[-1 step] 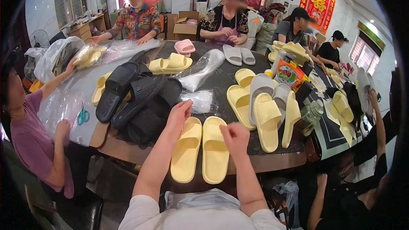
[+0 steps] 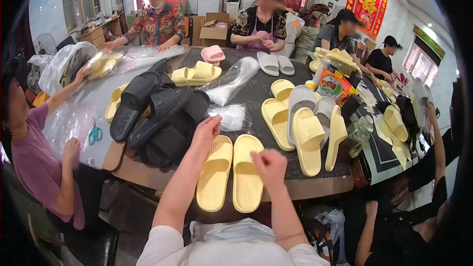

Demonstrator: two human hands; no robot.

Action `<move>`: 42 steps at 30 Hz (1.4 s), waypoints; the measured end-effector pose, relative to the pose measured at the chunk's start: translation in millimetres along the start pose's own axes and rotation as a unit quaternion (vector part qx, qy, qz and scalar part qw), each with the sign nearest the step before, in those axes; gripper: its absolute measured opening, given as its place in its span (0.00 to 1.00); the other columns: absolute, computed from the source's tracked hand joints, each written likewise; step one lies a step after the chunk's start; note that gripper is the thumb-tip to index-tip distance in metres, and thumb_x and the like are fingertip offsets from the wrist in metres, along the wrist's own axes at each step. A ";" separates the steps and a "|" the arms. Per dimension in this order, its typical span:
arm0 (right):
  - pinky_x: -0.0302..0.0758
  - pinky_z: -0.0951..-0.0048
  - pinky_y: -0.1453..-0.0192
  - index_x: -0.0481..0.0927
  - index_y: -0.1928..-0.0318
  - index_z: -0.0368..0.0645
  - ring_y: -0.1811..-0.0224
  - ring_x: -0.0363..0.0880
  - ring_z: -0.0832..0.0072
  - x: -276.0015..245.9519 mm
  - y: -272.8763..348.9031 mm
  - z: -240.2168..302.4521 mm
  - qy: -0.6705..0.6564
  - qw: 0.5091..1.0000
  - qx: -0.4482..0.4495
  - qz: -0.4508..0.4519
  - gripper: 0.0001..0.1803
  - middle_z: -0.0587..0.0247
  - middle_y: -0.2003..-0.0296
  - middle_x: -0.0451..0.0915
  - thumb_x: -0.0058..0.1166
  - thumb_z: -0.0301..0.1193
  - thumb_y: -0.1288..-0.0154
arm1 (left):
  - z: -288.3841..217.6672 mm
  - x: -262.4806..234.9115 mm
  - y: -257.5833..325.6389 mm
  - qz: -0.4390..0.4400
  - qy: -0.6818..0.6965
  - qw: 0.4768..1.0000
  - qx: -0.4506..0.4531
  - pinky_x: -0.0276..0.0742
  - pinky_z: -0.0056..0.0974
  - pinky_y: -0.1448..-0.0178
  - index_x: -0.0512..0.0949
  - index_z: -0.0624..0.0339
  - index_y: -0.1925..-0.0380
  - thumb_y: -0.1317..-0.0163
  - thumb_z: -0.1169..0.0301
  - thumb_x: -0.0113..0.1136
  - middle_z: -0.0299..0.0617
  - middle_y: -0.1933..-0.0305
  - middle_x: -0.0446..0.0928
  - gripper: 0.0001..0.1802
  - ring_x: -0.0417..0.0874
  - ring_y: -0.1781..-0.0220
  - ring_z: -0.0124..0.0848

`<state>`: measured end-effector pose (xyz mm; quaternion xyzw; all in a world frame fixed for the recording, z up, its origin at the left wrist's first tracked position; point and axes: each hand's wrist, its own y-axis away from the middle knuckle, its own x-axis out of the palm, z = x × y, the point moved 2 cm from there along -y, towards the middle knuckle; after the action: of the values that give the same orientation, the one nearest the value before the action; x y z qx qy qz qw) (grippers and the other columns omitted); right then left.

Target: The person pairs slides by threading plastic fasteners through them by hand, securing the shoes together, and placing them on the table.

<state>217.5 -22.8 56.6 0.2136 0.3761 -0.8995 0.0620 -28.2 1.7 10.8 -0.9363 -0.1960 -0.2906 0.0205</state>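
A pair of pale yellow slide slippers lies side by side at the table's near edge, toes away from me: a left slipper [image 2: 212, 182] and a right slipper [image 2: 248, 187]. My left hand [image 2: 208, 129] is closed in a pinch just above the left slipper's ribbed strap. Over the outer side of the right slipper's strap, my right hand [image 2: 270, 165] is closed with its fingers curled. Anything between the fingers of either hand is too small to make out. Just beyond my left hand sits a clear plastic bundle [image 2: 231, 117].
Black slippers [image 2: 167, 113] are heaped left of my left arm. Yellow slippers [image 2: 309, 143] and grey ones [image 2: 301, 106] crowd the right, near a clear jar [image 2: 360, 133]. Teal scissors [image 2: 95, 134] lie among plastic bags at left. Several people sit around the table [image 2: 305, 186].
My right hand has shifted slightly down and left over the right slipper. My left hand and both slippers look almost the same.
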 end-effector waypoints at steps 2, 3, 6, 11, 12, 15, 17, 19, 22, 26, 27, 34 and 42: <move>0.72 0.69 0.76 0.82 0.75 0.43 0.81 0.78 0.64 0.0 24.9 20.2 0.041 0.993 0.066 0.084 0.18 0.62 0.85 0.76 0.62 0.46 0.42 | 1.9 0.6 -2.7 -0.005 0.050 0.998 -0.027 0.69 0.21 0.66 0.79 0.61 0.62 0.35 0.69 0.61 0.30 0.70 0.76 0.07 0.73 0.70 0.17; 0.74 0.67 0.75 0.81 0.72 0.42 0.80 0.79 0.63 3.5 31.5 25.6 0.086 0.984 0.066 0.139 0.23 0.60 0.84 0.77 0.60 0.52 0.42 | 3.6 0.6 -2.0 -0.004 0.050 0.998 -0.031 0.69 0.21 0.66 0.79 0.61 0.62 0.35 0.69 0.61 0.30 0.70 0.76 0.07 0.73 0.70 0.17; 0.76 0.64 0.74 0.79 0.69 0.39 0.79 0.81 0.60 21.3 37.5 30.0 0.163 0.963 0.048 0.211 0.32 0.56 0.83 0.78 0.56 0.60 0.43 | 3.7 4.5 -1.2 0.038 0.050 0.997 -0.038 0.71 0.23 0.65 0.79 0.59 0.62 0.34 0.68 0.59 0.30 0.69 0.77 0.07 0.75 0.70 0.18; 0.77 0.60 0.73 0.75 0.72 0.38 0.80 0.80 0.57 54.1 39.8 13.6 0.182 0.963 0.051 0.193 0.30 0.53 0.83 0.78 0.58 0.57 0.44 | 9.0 10.5 4.8 0.138 0.034 0.986 -0.091 0.74 0.25 0.62 0.79 0.59 0.62 0.33 0.67 0.58 0.31 0.65 0.78 0.07 0.77 0.66 0.19; 0.77 0.60 0.73 0.75 0.72 0.38 0.80 0.80 0.57 56.6 41.1 12.3 0.182 0.963 0.050 0.191 0.30 0.53 0.83 0.78 0.58 0.57 0.44 | 6.9 14.3 10.2 0.139 0.010 0.986 -0.089 0.75 0.26 0.61 0.79 0.59 0.62 0.33 0.67 0.58 0.31 0.65 0.78 0.07 0.77 0.65 0.20; 0.76 0.58 0.73 0.75 0.74 0.39 0.80 0.79 0.56 58.3 42.6 11.5 0.189 0.962 0.075 0.182 0.24 0.54 0.83 0.77 0.59 0.49 0.42 | 4.4 14.6 14.9 0.160 -0.020 0.982 -0.098 0.76 0.27 0.59 0.79 0.62 0.59 0.33 0.67 0.57 0.33 0.63 0.79 0.09 0.78 0.63 0.21; 0.75 0.57 0.73 0.74 0.75 0.40 0.80 0.78 0.56 44.3 43.1 13.2 0.136 0.974 0.064 0.170 0.18 0.55 0.83 0.77 0.59 0.42 0.42 | -12.2 27.0 26.9 0.178 -0.038 0.980 -0.085 0.75 0.26 0.59 0.79 0.63 0.57 0.33 0.66 0.58 0.33 0.62 0.80 0.12 0.78 0.63 0.20; 0.74 0.58 0.73 0.74 0.75 0.40 0.80 0.78 0.57 26.1 40.5 23.8 0.136 0.979 0.044 0.144 0.16 0.56 0.83 0.76 0.60 0.40 0.43 | -24.5 25.4 29.4 0.160 -0.083 0.984 -0.011 0.75 0.26 0.58 0.79 0.65 0.52 0.34 0.65 0.59 0.36 0.59 0.81 0.16 0.79 0.62 0.21; 0.72 0.58 0.72 0.74 0.75 0.42 0.79 0.77 0.57 -10.9 22.1 16.2 0.159 0.986 0.026 0.050 0.13 0.56 0.82 0.76 0.63 0.36 0.46 | -41.5 17.2 26.8 0.091 -0.091 0.986 0.110 0.74 0.26 0.58 0.80 0.63 0.54 0.34 0.64 0.59 0.36 0.59 0.82 0.15 0.79 0.63 0.20; 0.71 0.58 0.67 0.73 0.71 0.36 0.73 0.75 0.53 -80.4 -52.6 3.7 0.208 0.969 0.043 -0.130 0.11 0.49 0.78 0.75 0.60 0.30 0.45 | -35.5 8.6 17.5 0.040 -0.096 0.989 0.110 0.72 0.26 0.59 0.82 0.61 0.57 0.36 0.63 0.62 0.33 0.62 0.81 0.14 0.77 0.65 0.18; 0.70 0.57 0.65 0.73 0.70 0.34 0.71 0.75 0.52 -96.4 -74.9 5.6 0.191 0.966 0.067 -0.162 0.12 0.47 0.77 0.75 0.59 0.31 0.43 | -30.3 8.9 16.4 0.033 -0.109 0.988 0.107 0.71 0.26 0.60 0.82 0.61 0.59 0.38 0.63 0.63 0.32 0.64 0.81 0.13 0.77 0.66 0.19; 0.74 0.57 0.56 0.76 0.63 0.32 0.61 0.80 0.49 -164.1 -198.7 -90.0 0.299 0.929 0.125 -0.180 0.21 0.44 0.66 0.81 0.57 0.41 0.39 | 3.2 17.4 10.0 0.077 -0.222 0.967 0.102 0.70 0.26 0.64 0.83 0.64 0.61 0.39 0.65 0.64 0.31 0.69 0.81 0.13 0.75 0.70 0.18; 0.73 0.59 0.49 0.75 0.47 0.32 0.54 0.80 0.54 -136.0 -176.6 -131.8 0.195 0.952 0.160 -0.171 0.29 0.47 0.59 0.81 0.62 0.39 0.44 | 3.4 14.6 8.9 0.053 -0.277 0.944 0.174 0.72 0.28 0.64 0.82 0.66 0.62 0.40 0.68 0.64 0.32 0.70 0.81 0.12 0.76 0.69 0.18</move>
<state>336.5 188.4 147.5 0.3245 0.2631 -0.8857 -0.2026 -12.0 -0.8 16.7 -0.9707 -0.1919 0.0199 0.1431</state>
